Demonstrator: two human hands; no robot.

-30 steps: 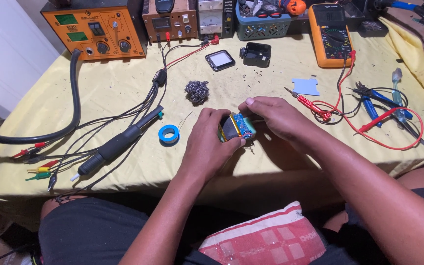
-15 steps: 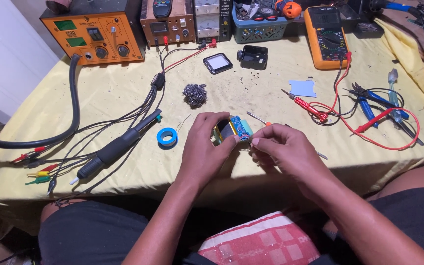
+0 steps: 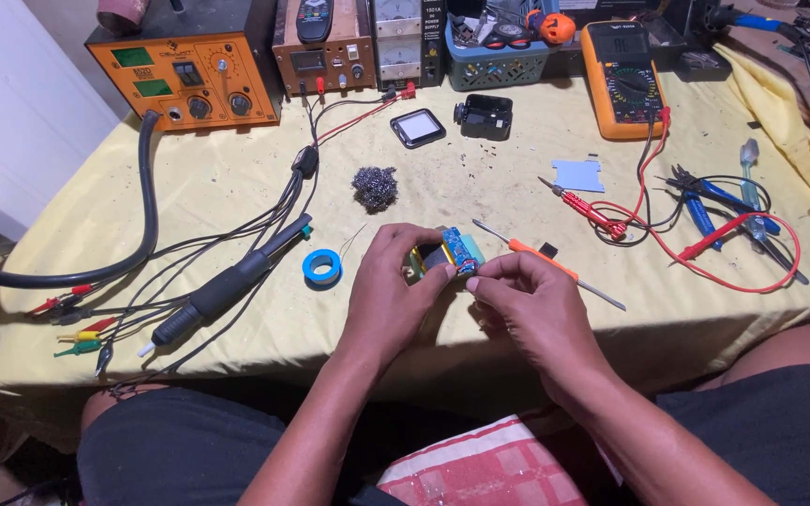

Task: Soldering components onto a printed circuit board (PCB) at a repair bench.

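small blue circuit board (image 3: 457, 251) is sitting above the yellow tablecloth (image 3: 236, 187) at the near edge, left hand (image 3: 388, 290) closing round it, right hand (image 3: 517, 295) pinching its corner. looking light, stiff, fragile; gripping by the edges seems safest.

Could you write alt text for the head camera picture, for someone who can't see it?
Seen from above, a seated person's left hand holds a small blue circuit board while the right hand pinches its edge, over a table with a yellow cloth. Around them lie a blue solder spool, an orange-handled screwdriver, a black soldering handle, an orange multimeter and pliers.
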